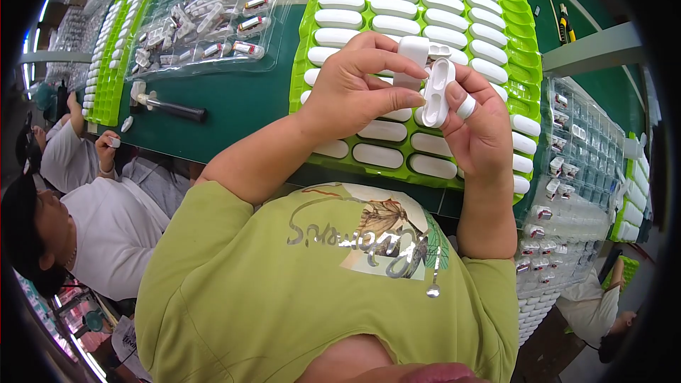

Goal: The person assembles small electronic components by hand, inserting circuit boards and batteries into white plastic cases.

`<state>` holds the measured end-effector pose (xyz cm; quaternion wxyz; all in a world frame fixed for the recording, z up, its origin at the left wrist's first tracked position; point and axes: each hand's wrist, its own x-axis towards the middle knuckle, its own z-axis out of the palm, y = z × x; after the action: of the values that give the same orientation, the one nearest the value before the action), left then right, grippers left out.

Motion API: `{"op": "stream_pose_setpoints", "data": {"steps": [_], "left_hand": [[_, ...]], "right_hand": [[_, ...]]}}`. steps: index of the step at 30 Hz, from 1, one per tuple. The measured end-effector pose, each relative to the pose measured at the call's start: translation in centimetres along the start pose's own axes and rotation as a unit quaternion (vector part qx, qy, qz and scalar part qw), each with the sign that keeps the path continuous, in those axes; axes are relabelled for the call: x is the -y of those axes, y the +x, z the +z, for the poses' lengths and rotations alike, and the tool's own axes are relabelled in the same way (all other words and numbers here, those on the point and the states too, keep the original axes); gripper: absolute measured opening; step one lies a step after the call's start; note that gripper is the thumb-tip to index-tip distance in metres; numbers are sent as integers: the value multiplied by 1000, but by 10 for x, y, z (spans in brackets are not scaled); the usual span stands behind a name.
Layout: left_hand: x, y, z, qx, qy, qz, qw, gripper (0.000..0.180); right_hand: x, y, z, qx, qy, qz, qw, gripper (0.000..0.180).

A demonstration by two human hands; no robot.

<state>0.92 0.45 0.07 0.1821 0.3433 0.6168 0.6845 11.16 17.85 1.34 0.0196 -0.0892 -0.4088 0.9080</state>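
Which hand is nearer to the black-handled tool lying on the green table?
Left. The left hand is up over the green tray, holding a white piece, well right of the black-handled tool. The right hand is farther right still, holding the white shell.

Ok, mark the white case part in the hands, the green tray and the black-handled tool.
white case part (438, 92), head view, middle of its oval insert.
green tray (526, 42), head view, bare right rim.
black-handled tool (177, 109), head view, mid handle.

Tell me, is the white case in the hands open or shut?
Open. The case in the right hand shows two hollow slots inside, its lid swung up under the left hand.
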Motion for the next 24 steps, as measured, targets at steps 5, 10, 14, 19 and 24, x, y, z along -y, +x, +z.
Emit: {"op": "stream_pose_setpoints", "data": {"steps": [5,10,14,19,24], "left_hand": [[0,0,0,-1,-2,4,1000,31],[2,0,0,-1,-1,5,1000,31],[2,0,0,-1,3,9,1000,31],[1,0,-2,-7,4,0,1000,27],[0,2,-5,-13,-61,-37,997,20]], "right_hand": [[0,0,1,2,-2,0,1000,32],[0,0,0,0,-1,-1,1000,32],[0,0,1,-6,-1,0,1000,31],[1,0,0,-1,2,-1,1000,31],[3,0,0,-17,-11,-7,1000,32]]}}
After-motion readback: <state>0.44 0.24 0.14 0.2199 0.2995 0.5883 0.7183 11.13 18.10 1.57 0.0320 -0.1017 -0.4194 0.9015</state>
